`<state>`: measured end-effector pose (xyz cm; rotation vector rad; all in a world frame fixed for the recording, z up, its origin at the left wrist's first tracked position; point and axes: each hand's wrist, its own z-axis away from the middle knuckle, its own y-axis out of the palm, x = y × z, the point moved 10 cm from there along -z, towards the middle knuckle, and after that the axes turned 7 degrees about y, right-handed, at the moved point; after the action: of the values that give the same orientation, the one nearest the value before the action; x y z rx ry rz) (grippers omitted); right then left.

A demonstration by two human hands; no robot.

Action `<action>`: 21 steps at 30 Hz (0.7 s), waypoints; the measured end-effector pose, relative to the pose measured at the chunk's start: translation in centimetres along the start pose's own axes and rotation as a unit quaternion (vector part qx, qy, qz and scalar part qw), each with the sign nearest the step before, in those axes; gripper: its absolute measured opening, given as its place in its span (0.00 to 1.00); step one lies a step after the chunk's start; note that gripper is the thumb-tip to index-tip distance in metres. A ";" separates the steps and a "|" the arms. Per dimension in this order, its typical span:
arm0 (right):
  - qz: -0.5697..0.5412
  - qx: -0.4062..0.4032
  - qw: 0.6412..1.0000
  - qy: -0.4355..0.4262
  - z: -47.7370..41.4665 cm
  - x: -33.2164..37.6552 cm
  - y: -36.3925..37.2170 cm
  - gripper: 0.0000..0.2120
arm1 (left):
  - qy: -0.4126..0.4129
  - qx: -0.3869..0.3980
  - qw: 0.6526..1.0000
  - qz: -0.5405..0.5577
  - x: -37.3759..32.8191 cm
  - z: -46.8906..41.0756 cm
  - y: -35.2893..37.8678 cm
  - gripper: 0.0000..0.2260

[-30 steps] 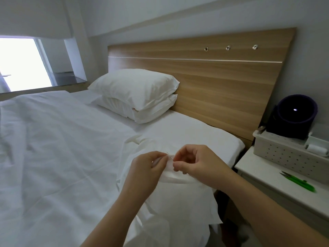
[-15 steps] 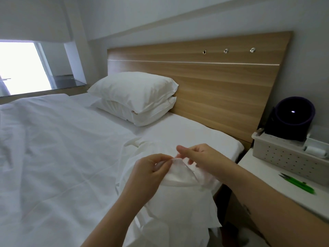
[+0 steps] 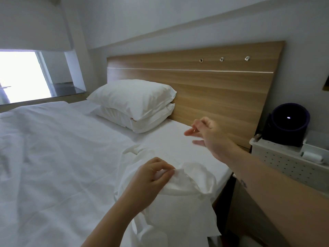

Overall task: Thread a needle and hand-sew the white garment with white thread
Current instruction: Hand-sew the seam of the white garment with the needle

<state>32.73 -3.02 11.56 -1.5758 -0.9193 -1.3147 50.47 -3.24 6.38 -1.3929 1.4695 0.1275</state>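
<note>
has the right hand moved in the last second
Yes. The right hand, pinching a thin needle, has lifted away from the white cloth garment and left hand, up towards the light wooden headboard.

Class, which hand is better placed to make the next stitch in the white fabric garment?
Likely the right hand: it pinches a thin needle-like sliver; the left hand pinches the white garment.

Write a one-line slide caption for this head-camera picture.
Left hand pinches the white garment on the bed; right hand, up near the headboard, pinches what looks like a needle.
</note>
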 end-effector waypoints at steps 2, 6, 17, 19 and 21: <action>0.267 -0.004 0.949 -0.168 0.5 2.4 1.2 0.10 | 0.020 0.013 1.000 -0.007 -0.5 -0.2 0.3 0.08; 0.552 0.059 0.797 -0.237 0.3 0.7 4.5 0.10 | 0.037 0.023 0.999 -0.031 -1.0 -0.5 0.3 0.09; -0.181 0.257 0.940 0.135 2.1 0.8 5.0 0.13 | 0.019 0.009 1.000 -0.016 0.9 -0.6 0.3 0.08; -0.216 0.245 0.937 0.125 2.1 1.5 5.3 0.12 | 0.022 0.008 1.000 -0.016 0.7 -0.6 0.4 0.08; -0.108 0.237 0.961 0.091 2.0 2.1 5.3 0.10 | 0.021 0.006 1.000 -0.017 0.7 -0.6 0.3 0.07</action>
<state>38.69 -2.99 12.61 -0.9917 -1.2076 -1.2454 50.10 -4.02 5.99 -1.4169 1.4778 0.0681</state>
